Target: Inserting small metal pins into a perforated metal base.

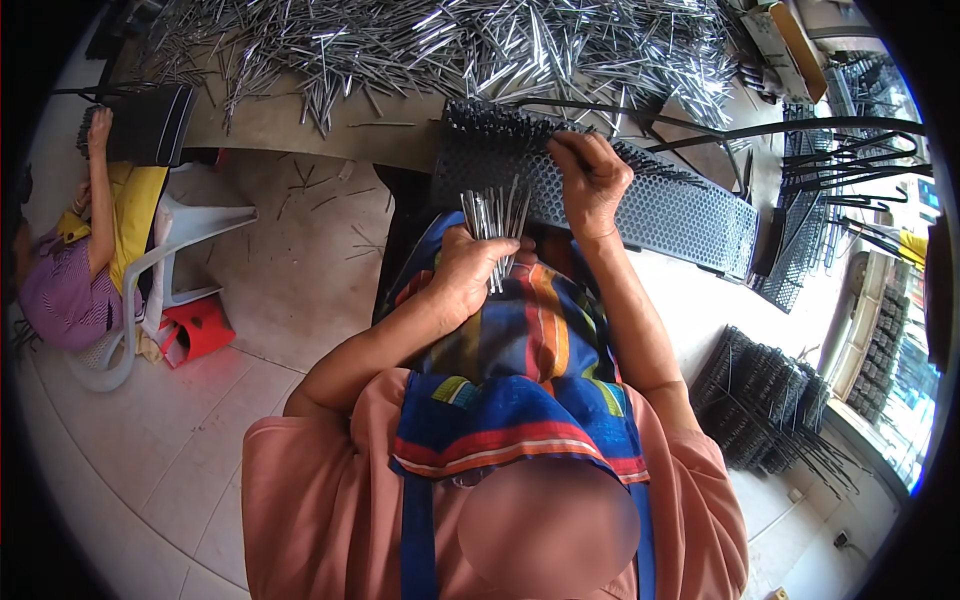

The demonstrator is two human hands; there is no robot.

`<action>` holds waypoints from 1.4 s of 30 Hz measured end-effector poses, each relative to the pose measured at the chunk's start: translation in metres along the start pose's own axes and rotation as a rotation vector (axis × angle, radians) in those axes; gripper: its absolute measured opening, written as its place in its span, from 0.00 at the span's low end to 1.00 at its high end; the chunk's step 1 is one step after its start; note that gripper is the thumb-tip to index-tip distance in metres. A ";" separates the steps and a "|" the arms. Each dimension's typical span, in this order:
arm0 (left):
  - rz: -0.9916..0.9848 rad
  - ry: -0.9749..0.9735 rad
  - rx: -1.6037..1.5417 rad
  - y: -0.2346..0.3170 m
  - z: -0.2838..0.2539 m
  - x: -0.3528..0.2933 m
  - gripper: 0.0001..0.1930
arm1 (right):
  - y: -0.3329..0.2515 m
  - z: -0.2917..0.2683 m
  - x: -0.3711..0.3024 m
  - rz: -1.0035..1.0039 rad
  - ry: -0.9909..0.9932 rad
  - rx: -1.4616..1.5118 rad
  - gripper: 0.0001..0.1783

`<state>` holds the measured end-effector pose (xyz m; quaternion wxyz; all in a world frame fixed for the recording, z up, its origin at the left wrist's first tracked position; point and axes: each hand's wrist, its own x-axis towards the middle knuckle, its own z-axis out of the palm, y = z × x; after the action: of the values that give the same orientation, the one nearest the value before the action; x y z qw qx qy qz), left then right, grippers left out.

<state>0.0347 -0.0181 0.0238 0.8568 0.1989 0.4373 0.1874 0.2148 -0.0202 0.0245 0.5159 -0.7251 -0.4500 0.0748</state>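
My left hand (462, 272) is closed round a bundle of thin metal rods (492, 212), which stand up out of the fist above my lap. A long dark perforated metal panel (655, 215) lies slanted in front of me, against the table edge. Dark short pins (505, 122) stick up in a dense band along its far side. Over the middle of this panel is my right hand (592, 182), its fingers pinched together beside the pins. Whatever those fingers may hold is hidden. A colourful striped apron (530, 330) covers my lap.
Loose metal rods (440, 50) are heaped across the table (290, 130). At the left, another person (75, 290) works at a dark panel (145, 125), near a white plastic chair (190, 235) and a red bag (200, 328). Dark pinned panels (765, 400) are stacked on the right floor.
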 end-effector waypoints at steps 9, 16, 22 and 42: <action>-0.083 0.020 -0.084 0.005 0.002 0.004 0.10 | 0.002 -0.003 0.001 -0.158 -0.175 -0.306 0.06; -0.062 -0.050 -0.058 0.005 0.009 0.000 0.11 | 0.003 -0.020 -0.035 0.607 -0.510 0.403 0.07; 0.002 0.001 -0.095 -0.009 0.007 0.000 0.10 | -0.016 -0.040 -0.028 0.725 -0.229 0.419 0.01; -0.114 -0.027 0.109 -0.008 0.012 -0.005 0.07 | 0.013 -0.027 -0.004 0.005 0.072 0.031 0.06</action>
<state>0.0433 -0.0296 0.0293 0.8599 0.2225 0.4458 0.1113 0.2352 -0.0426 0.0250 0.5429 -0.7203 -0.4281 0.0567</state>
